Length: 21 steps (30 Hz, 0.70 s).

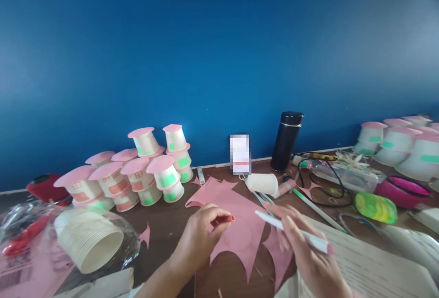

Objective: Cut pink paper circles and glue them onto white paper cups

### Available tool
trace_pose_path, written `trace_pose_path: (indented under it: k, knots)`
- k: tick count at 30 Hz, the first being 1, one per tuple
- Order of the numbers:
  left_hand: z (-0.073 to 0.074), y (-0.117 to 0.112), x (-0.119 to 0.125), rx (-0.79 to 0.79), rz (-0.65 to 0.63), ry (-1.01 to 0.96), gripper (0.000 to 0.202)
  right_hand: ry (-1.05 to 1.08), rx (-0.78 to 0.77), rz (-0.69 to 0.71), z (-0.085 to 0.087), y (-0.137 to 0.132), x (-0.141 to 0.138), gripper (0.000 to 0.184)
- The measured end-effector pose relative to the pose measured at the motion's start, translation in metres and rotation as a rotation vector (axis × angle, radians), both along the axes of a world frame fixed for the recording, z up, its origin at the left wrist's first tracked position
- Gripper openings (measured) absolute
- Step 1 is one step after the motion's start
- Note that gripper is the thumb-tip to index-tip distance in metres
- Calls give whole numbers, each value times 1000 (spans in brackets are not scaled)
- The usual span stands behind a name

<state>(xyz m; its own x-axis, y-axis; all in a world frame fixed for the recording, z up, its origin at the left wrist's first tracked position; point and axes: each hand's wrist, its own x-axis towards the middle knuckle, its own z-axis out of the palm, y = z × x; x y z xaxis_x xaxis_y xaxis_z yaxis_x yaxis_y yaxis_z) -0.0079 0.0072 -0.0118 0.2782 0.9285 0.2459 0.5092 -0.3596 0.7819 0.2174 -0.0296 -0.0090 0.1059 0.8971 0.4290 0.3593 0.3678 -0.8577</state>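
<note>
My left hand [202,231] pinches a small red pen cap [226,219], its open end facing right. In my right hand [305,247] is a white marker [298,234], held with its narrow tip pointing left and its pink end at the right. Both hands hover over cut pink paper [236,206], which has curved bites taken from its edge and a faint round outline on it. A separate pink scrap [279,257] lies under my right hand. Beyond the paper, a white paper cup [262,184] rests on its side.
Decorated paper cups with pink tops [137,176] stand stacked at left; more cups [398,140] stand at right. Nested plain cups [89,238] lie in clear plastic. A black flask [287,141], a magenta case [401,192], a cable and a printed sheet [370,257] occupy the right side.
</note>
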Motion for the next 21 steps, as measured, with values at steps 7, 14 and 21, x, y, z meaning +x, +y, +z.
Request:
trace_pose_path:
  k: [7,14,21]
  knots:
    - [-9,-6,7,84,-122,-14,14,-97,-38,210,-5,-7,-7,27]
    - [-13,-7,7,172,-160,2,10,-194,-18,292,-3,-5,-11,29]
    - [-16,-10,9,320,-170,138,8,-319,104,307,-14,-5,-12,32]
